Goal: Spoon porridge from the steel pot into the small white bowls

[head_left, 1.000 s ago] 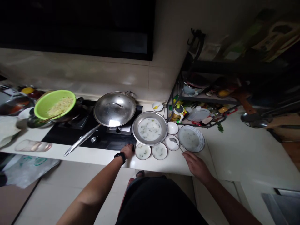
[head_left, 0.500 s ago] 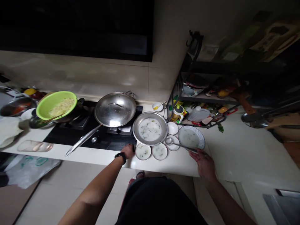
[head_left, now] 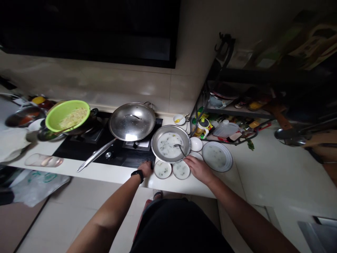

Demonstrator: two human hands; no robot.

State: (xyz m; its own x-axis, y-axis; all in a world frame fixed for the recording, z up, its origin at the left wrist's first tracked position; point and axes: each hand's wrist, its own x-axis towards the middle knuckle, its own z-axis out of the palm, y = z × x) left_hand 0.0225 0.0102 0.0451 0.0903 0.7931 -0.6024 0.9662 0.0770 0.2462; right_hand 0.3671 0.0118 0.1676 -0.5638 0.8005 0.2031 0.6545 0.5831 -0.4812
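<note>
My right hand (head_left: 199, 169) is closed round the handle of a metal ladle (head_left: 180, 149). The ladle's head dips into the milky liquid with dark green bits in a wide steel basin (head_left: 156, 154). Two small bowls of the same liquid, a left one (head_left: 162, 170) and a right one (head_left: 181, 170), stand in front of the basin. Under my right hand a third small bowl (head_left: 196, 155) is partly hidden. My left hand (head_left: 146, 169), with a dark watch at the wrist, rests on the counter by the hob's front right corner, holding nothing; its fingertips are hard to see.
Right of the basin are a small white bowl (head_left: 196, 144) and a ribbed plate (head_left: 228, 158) of liquid. A lidded wok (head_left: 133, 123) sits on the hob, its handle reaching forward. Further left are a green colander (head_left: 52, 119) and a glass (head_left: 43, 160) lying sideways. A rack (head_left: 231, 111) stands behind.
My right hand has moved left, taking the ladle from over the small bowl into the steel basin. My left hand stays at the hob corner. The view has shifted slightly.
</note>
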